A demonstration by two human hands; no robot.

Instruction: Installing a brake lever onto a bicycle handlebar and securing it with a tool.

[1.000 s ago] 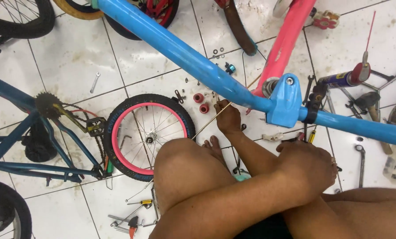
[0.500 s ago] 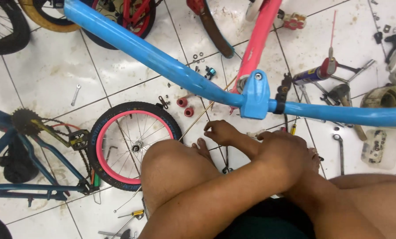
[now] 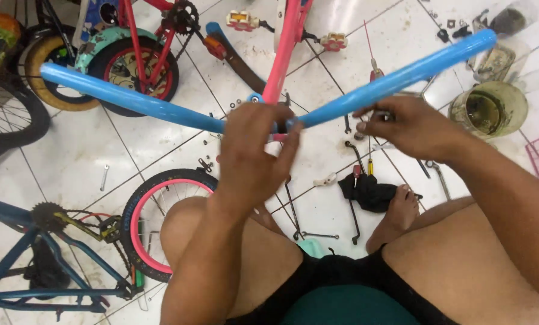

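The blue bicycle frame tube (image 3: pixel 131 99) runs crosswise in front of the seated person, its two arms meeting in a shallow V at the joint where the pink tube (image 3: pixel 284 54) rises away. The left hand (image 3: pixel 254 156) is wrapped over that joint, fingers curled round it, so it is the nearer hand to the middle. The right hand (image 3: pixel 411 126) sits just under the right-hand blue arm, fingers pinched together on something small; what it is I cannot make out. Beyond, on the white tiled floor (image 3: pixel 77 150), lie scattered wrenches, a pink-rimmed wheel (image 3: pixel 143 210), a dark rag (image 3: pixel 369 192) and a cloudy glass jar (image 3: pixel 489 108).
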